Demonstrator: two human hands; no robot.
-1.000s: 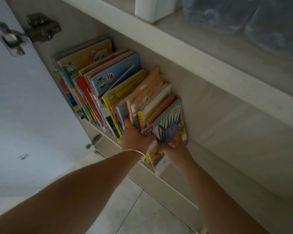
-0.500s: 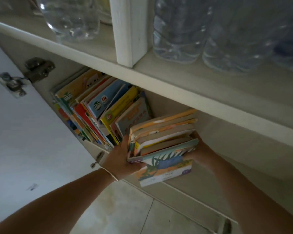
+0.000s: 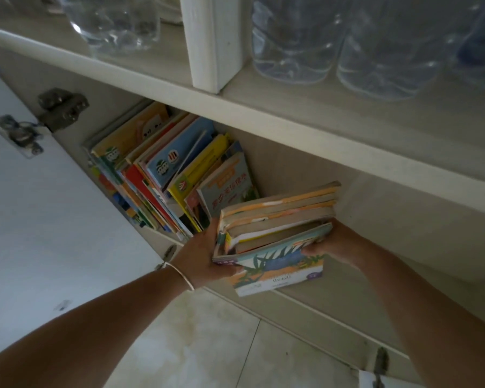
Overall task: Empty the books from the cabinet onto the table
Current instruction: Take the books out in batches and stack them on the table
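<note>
Books in a stack are gripped at the cabinet's lower opening, left hand curled round the left end, right hand the right; more books are left leaning far left.

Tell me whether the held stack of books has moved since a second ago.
Yes. The stack, then upright against the leaning row, now lies tilted flat, pulled rightward away from it.

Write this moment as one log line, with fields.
step: lifting books out | left hand: grips stack of books | right hand: grips stack | remaining books: leaning in cabinet
</note>
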